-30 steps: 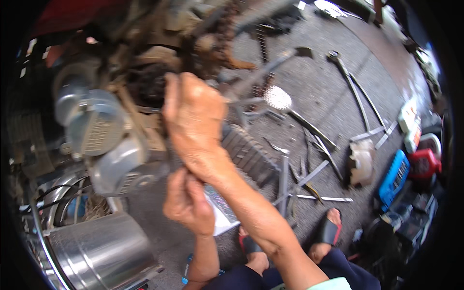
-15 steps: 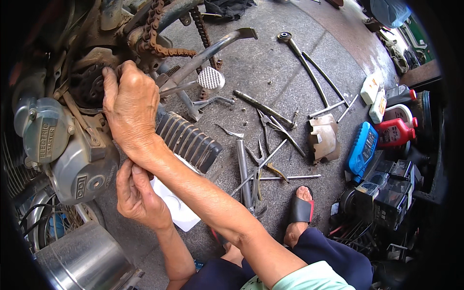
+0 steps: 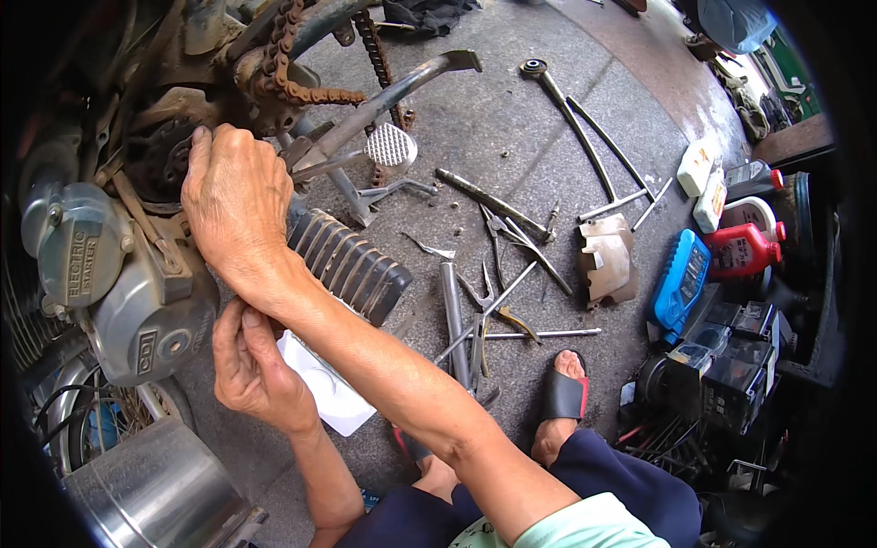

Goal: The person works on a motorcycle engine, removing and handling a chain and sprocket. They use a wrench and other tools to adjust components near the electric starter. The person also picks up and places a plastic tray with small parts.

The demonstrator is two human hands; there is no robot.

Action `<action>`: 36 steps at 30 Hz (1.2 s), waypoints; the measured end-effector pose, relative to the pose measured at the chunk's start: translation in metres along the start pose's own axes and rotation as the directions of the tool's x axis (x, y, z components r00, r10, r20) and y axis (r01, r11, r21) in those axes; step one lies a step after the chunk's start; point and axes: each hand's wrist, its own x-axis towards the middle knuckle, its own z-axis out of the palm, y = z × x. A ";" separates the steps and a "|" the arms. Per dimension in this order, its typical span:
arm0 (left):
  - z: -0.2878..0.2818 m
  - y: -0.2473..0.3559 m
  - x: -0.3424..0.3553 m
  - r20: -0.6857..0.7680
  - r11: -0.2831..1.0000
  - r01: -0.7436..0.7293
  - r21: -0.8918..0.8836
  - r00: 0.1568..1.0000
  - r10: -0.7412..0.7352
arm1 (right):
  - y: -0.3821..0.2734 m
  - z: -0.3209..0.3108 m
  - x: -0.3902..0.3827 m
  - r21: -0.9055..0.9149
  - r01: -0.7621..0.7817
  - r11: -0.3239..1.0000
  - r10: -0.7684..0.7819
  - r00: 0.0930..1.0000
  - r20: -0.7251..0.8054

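Observation:
On the motorcycle engine [image 3: 146,320], my right hand [image 3: 236,196] is at the dark toothed sprocket [image 3: 157,164], its fingers curled against it; what they grip is hidden behind the hand. Just below, under my right wrist, my left hand [image 3: 260,370] has its fingers bent together beside the engine casing, and whatever they hold is too hidden to name. A rusty chain [image 3: 301,91] hangs above right of the sprocket. A ribbed footrest [image 3: 352,265] lies right of my hands, and a white tray [image 3: 333,402] is behind my right forearm.
Several wrenches [image 3: 585,137], pliers [image 3: 493,251] and bars lie on the pavement [image 3: 484,100]. A curved metal plate [image 3: 603,260], a blue bottle [image 3: 676,279], red bottles [image 3: 735,247] and black batteries [image 3: 717,384] are at the right. A steel cylinder [image 3: 151,484] is at lower left.
The blurred, turned view of a second ago has steadied. Since half a second ago both my hands have shifted slightly left, staying at the engine and sprocket.

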 end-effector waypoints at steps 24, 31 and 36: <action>0.002 -0.003 -0.004 -0.031 1.000 0.025 -0.007 0.999 -0.025 | -0.003 0.004 0.007 0.025 -0.193 0.981 0.190 0.977 0.102; -0.011 -0.006 -0.009 -0.061 0.976 0.079 0.202 0.996 -0.068 | -0.043 -0.103 -0.030 -0.361 0.357 0.862 -0.302 0.932 0.200; -0.004 -0.002 -0.002 0.004 0.997 0.016 0.078 1.000 -0.017 | 0.074 -0.195 0.015 -0.518 -0.082 0.852 0.160 0.981 0.109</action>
